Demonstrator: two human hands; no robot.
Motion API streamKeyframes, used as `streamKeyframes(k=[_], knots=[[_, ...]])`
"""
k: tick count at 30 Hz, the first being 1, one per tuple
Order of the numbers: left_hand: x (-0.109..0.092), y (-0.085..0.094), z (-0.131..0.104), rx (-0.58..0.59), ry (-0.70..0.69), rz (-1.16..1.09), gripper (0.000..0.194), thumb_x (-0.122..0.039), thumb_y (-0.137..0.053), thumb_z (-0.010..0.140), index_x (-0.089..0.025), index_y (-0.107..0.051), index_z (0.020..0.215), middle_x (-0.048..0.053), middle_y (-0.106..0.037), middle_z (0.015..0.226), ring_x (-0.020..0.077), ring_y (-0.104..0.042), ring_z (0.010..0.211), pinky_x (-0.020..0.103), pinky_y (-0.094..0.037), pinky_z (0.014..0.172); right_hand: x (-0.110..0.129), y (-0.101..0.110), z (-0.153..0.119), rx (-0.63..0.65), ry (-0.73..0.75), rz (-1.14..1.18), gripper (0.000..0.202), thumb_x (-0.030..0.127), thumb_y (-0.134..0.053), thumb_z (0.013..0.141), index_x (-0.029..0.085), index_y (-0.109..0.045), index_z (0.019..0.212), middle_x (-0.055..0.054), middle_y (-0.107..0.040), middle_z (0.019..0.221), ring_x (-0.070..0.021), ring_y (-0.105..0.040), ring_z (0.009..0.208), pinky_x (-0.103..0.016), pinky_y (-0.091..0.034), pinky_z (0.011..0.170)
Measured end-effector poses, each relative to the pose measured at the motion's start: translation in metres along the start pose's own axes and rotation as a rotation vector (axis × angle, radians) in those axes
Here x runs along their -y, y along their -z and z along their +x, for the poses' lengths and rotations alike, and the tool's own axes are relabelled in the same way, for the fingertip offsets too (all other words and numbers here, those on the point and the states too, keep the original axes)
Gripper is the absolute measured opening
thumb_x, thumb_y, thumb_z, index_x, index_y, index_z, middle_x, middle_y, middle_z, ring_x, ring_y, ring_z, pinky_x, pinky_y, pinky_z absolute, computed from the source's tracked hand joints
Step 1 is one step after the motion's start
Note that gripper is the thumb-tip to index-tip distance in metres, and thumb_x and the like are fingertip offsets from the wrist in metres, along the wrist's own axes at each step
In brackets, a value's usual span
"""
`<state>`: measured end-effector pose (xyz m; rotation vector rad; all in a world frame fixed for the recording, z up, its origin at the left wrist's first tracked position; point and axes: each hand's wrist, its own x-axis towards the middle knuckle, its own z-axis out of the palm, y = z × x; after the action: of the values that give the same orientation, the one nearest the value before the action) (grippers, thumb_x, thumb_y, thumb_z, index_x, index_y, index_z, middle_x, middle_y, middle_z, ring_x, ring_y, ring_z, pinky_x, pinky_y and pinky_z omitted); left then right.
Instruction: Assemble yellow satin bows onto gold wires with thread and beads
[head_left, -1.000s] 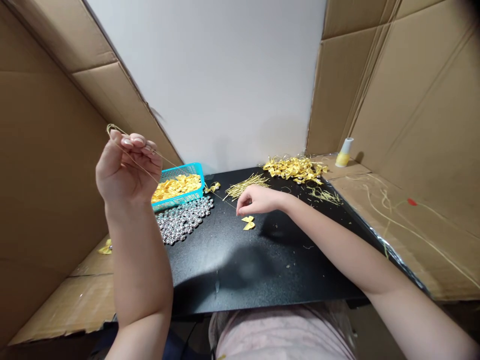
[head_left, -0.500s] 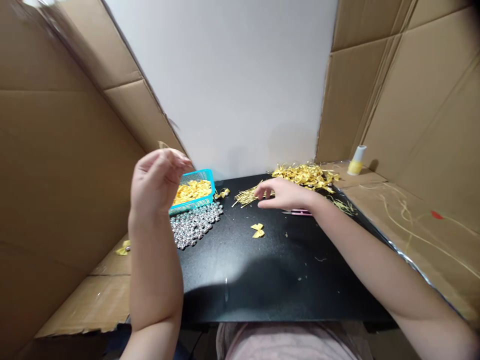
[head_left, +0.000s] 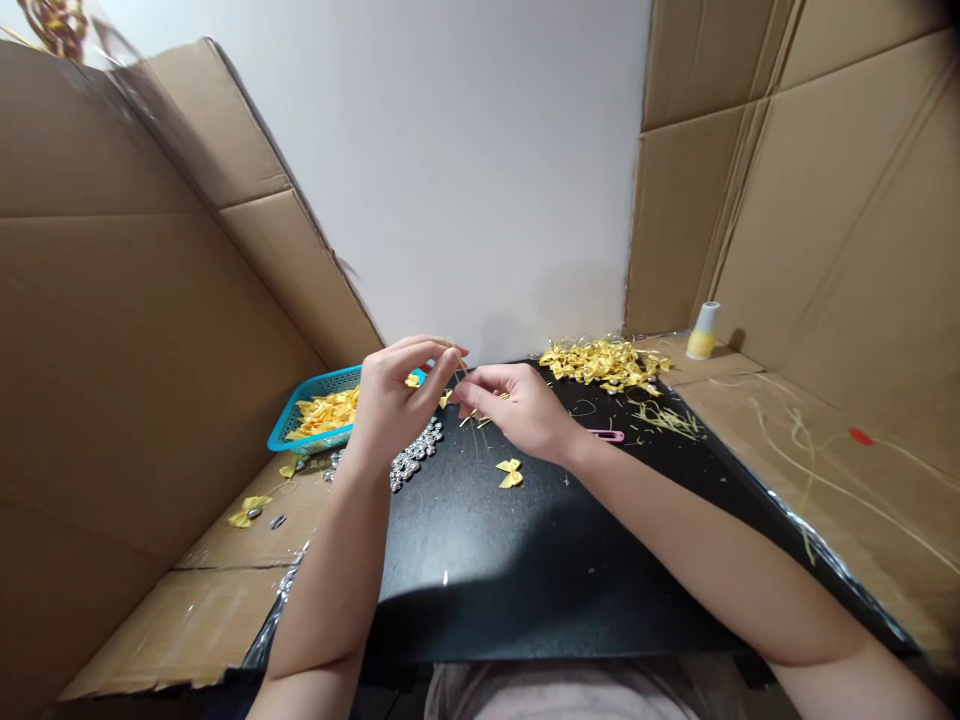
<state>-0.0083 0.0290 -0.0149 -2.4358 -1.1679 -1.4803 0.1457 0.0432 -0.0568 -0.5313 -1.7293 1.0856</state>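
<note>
basket (head_left: pixel 319 441) left, bow (head_left: pixel 511 474) on table (head_left: pixel 465 545), spool (head_left: pixel 703 333) right

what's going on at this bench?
A person's left hand and right hand are close together above a black tabletop, fingertips pinching a thin thread. A single yellow bow lies nearer the person. Silver beads and a blue basket of yellow pieces are at left; a heap of bows sits at the back right.
</note>
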Motion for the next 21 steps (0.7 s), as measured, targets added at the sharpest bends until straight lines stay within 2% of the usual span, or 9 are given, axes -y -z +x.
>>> streamKeyframes(k=[4,8,13,18,21], knots=[[0.01,0.0,0.0,-0.069,0.08,-0.027,0.025,-0.034,-0.058,0.089,-0.019,-0.072,0.073,0.006,-0.074,0.083,0.016,-0.067,0.076,0.027,-0.05,0.066,0.005,0.018,0.002,0.093,-0.001,-0.086,0.024,0.032,-0.06,0.084,0.015,-0.07,0.07,-0.003,-0.068,0.069,-0.0131,-0.061,0.07,-0.027,-0.047,0.071],[0.014,0.001,-0.001,-0.077,0.133,-0.059,0.026,-0.036,-0.059,0.088,-0.019,-0.072,0.073,0.004,-0.073,0.075,0.0147,-0.066,0.071,0.025,-0.049,0.062,0.011,0.027,0.001,0.181,-0.001,-0.183,0.028,0.035,-0.059,0.086,0.014,-0.072,0.072,-0.003,-0.068,0.068,-0.0122,-0.059,0.066,-0.026,-0.045,0.065],[0.011,0.002,0.0,-0.104,0.128,-0.123,0.027,-0.035,-0.059,0.088,-0.018,-0.071,0.071,0.004,-0.072,0.072,0.0135,-0.063,0.066,0.024,-0.046,0.059,0.014,0.035,-0.001,0.328,-0.053,-0.289,0.028,0.035,-0.06,0.085,0.013,-0.072,0.071,-0.003,-0.069,0.07,-0.0117,-0.058,0.065,-0.024,-0.042,0.061],[0.012,0.004,0.001,-0.203,0.158,-0.205,0.025,-0.033,-0.061,0.087,-0.018,-0.072,0.07,0.002,-0.069,0.067,0.0107,-0.054,0.058,0.023,-0.038,0.052,0.003,0.037,0.003,0.517,-0.138,-0.322,0.02,0.025,-0.059,0.083,0.013,-0.075,0.085,-0.005,-0.072,0.078,-0.0138,-0.063,0.074,-0.023,-0.044,0.063],[0.014,0.004,0.001,-0.242,0.168,-0.25,0.026,-0.033,-0.061,0.087,-0.019,-0.073,0.069,0.001,-0.068,0.065,0.0089,-0.048,0.052,0.023,-0.035,0.049,-0.009,0.038,0.006,0.659,-0.179,-0.41,0.022,0.027,-0.059,0.083,0.014,-0.076,0.088,-0.006,-0.074,0.083,-0.0161,-0.065,0.079,-0.025,-0.046,0.067]])
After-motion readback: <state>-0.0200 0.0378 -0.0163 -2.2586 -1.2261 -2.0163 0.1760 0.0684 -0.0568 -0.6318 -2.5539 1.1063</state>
